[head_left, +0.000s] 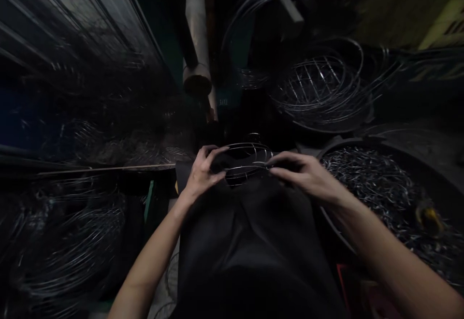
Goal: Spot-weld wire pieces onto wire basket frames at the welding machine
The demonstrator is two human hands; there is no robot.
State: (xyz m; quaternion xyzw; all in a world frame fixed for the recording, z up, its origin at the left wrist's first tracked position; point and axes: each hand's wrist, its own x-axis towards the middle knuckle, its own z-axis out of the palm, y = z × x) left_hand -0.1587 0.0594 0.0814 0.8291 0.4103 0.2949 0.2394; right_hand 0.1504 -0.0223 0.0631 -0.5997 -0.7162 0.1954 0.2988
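Between my two hands is a round wire frame [242,167], made of thin shiny rings joined by short cross wires. My left hand [203,171] grips its left side, thumb below and fingers above. On the right side my right hand [295,166] pinches the wire between thumb and fingers. The frame is held over the top of a black apron [246,241] that covers the lap. Its far lower part is hard to make out in the dark.
To the right a wide dark basin [328,152] holds many short metal pieces and a yellow item [431,220]. Behind it stands a pile of wire rings and grids [319,87]. A pale pipe [197,29] rises ahead. Bundled wire [79,251] lies at left.
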